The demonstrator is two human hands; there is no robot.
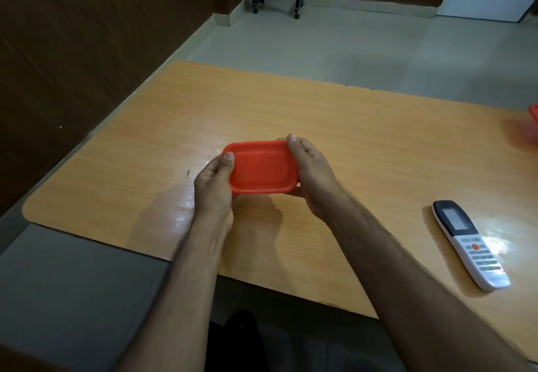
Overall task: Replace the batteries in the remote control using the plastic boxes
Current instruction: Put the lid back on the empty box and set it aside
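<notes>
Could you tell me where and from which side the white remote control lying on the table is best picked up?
Grip the white remote control across its long, narrow sides at mid-length, coming from above. It lies flat, face up on the wooden table, with free space both sides for the fingers; the right hand is probably nearer.

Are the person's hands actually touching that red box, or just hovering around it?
Touching. The head view shows the left hand and right hand gripping opposite ends of the red box, with the thumbs pressed on its rim.
</notes>
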